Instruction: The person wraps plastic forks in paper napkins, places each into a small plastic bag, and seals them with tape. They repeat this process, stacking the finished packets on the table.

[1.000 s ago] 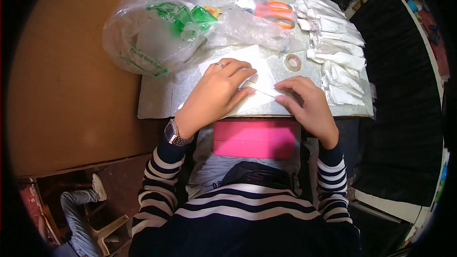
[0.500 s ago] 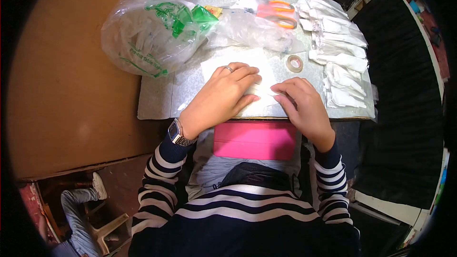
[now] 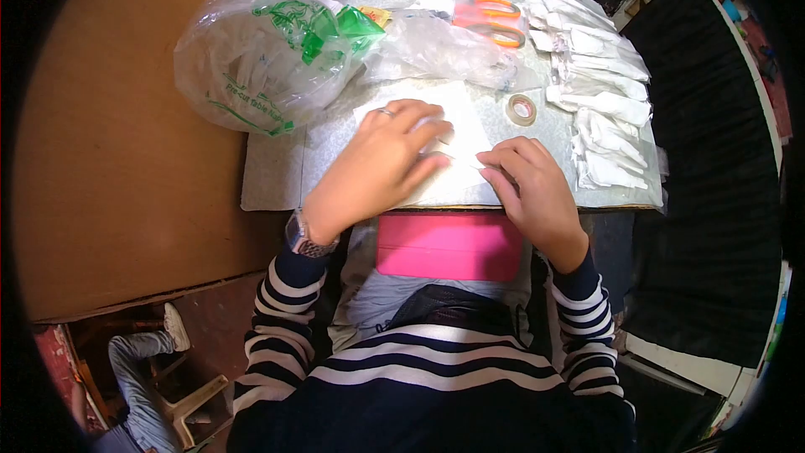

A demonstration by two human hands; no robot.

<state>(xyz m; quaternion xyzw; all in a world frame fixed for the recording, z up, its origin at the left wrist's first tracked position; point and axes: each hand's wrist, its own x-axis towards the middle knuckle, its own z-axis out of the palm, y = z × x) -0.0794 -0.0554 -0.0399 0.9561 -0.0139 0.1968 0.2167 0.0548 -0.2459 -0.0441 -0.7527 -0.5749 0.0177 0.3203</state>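
White paper [image 3: 465,126] lies on the table in front of me, brightly lit. My left hand [image 3: 377,155], with a ring and a wristwatch, is over the left part of the paper, its thumb and fingers apart. At the paper's right edge, my right hand [image 3: 528,189] has thumb and index finger pinched on a small white piece that is hard to make out against the sheet. A roll of tape [image 3: 521,110] rests just beyond my right hand.
Scissors with orange handles [image 3: 496,22] lie at the back by crumpled clear plastic [image 3: 444,54]. A big clear bag [image 3: 260,67] is at the left, wrapped white bundles [image 3: 599,75] at the right. A pink case [image 3: 449,247] is on my lap. Someone's leg [image 3: 138,377] shows lower left.
My left hand has shifted slightly left, and its thumb has moved back from the white piece. My right hand has barely moved.
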